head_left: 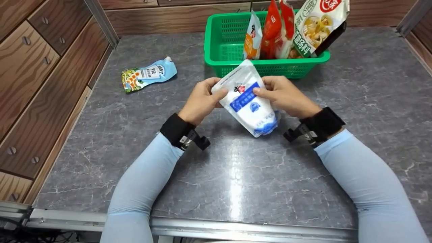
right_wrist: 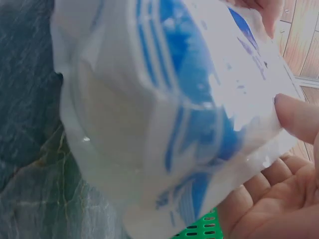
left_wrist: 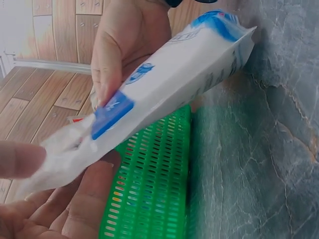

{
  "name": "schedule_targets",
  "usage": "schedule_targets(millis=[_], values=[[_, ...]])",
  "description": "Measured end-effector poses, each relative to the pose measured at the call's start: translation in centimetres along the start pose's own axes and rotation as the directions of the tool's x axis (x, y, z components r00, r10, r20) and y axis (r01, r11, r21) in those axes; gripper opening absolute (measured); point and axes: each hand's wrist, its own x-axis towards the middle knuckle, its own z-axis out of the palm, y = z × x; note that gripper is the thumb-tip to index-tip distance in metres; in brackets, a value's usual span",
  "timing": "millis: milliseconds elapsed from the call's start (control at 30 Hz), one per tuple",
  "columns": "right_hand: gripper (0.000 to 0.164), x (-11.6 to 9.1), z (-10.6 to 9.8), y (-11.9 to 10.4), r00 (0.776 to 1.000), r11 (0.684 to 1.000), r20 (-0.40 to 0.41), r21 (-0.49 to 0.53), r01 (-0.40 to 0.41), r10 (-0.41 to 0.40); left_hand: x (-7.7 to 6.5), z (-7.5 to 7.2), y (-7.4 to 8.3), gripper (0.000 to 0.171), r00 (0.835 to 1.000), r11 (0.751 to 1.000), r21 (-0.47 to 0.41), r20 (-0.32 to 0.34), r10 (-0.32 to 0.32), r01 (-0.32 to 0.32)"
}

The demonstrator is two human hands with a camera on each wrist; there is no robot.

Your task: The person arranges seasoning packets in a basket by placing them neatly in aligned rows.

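A white pouch with blue print point(head_left: 248, 101) is held tilted above the table between both hands. My left hand point(head_left: 204, 98) pinches its upper left edge, thumb on the printed face and fingers behind. On the opposite edge my right hand point(head_left: 287, 95) grips it the same way, thumb across the blue label. In the left wrist view the pouch point(left_wrist: 164, 79) looks thin at the top and fuller toward its blue base. The right wrist view has that rounded base point(right_wrist: 149, 119) close up, with the right thumb on the pouch's face.
Behind the pouch stands a green basket point(head_left: 266, 62), with several upright packets in its right part, among them a large soup-stock bag point(head_left: 317, 27). A blue Heinz spout pouch point(head_left: 150, 75) lies on the grey table point(head_left: 270, 189) at the left. Wooden drawers point(head_left: 44, 67) border the left side.
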Motion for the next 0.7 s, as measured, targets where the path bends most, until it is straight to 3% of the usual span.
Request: schedule_targets(millis=[200,433,567,700], values=[[0.034,0.1,0.0,0.1,0.99,0.991,-0.115,0.095,0.098,-0.087,0.1,0.0,-0.4,0.032,1.0,0.998,0.061,-0.014,-0.002,0.002],[0.027,-0.1,0.1,-0.4,0.957,0.97,-0.243,0.141,0.2,-0.162,0.4,0.1,-0.8,0.021,1.0,0.979,0.201,0.001,0.026,-0.026],[0.025,-0.2,0.4,-0.8,0.941,0.953,-0.267,0.161,0.257,-0.209,0.5,0.1,-0.8,0.018,0.997,0.969,0.238,-0.029,0.077,-0.068],[0.027,-0.3,0.8,-1.2,0.943,0.939,-0.243,0.201,0.279,-0.228,0.0,0.0,0.0,0.017,0.988,0.963,0.246,-0.076,0.132,-0.11]])
